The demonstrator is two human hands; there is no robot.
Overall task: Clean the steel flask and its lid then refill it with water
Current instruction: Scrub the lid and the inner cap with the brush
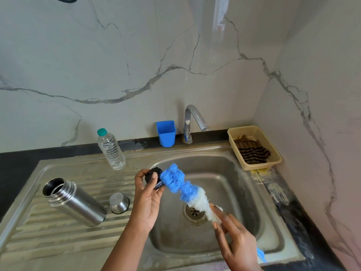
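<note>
Black lid (154, 178) pinched in left grip (147, 194), blue-white brush (185, 187) grasped in right grip (236, 237) against it.

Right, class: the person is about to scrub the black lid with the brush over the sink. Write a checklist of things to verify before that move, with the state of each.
1. Left hand grips the black lid: ok.
2. Right hand holds the brush by its handle end: ok.
3. Bristles touch the lid: ok.
4. Work is above the sink bowl, not the drainboard: ok.
5. Tap running for rinsing: not ok, no water visible.
6. Soap on the bristles: cannot tell.
</note>
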